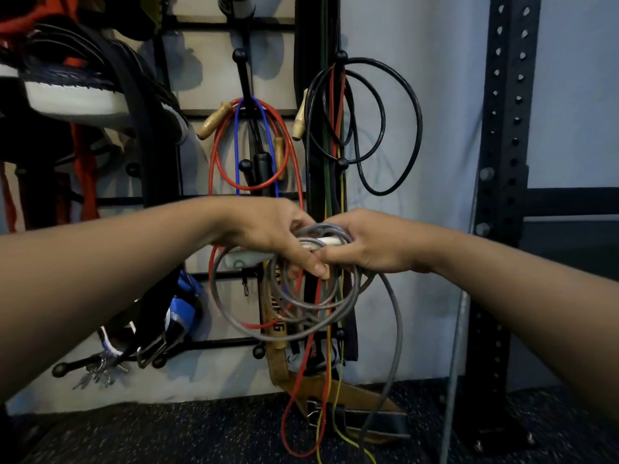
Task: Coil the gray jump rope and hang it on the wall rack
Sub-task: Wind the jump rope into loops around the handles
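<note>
Left hand and right hand meet below the rack, both closed on the gray rope. Its coils hang beneath them; a free peg lies up-left, nearer the left hand.

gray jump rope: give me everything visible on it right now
The gray jump rope is a thin, smooth, plastic-looking cord gathered into several uneven loops hanging below both hands. The left hand and right hand pinch the top of the bundle together, where a white handle shows between the fingers. One loose strand trails down toward the floor. The coil hangs in the air in front of the wall rack, not yet on a hook.
</note>
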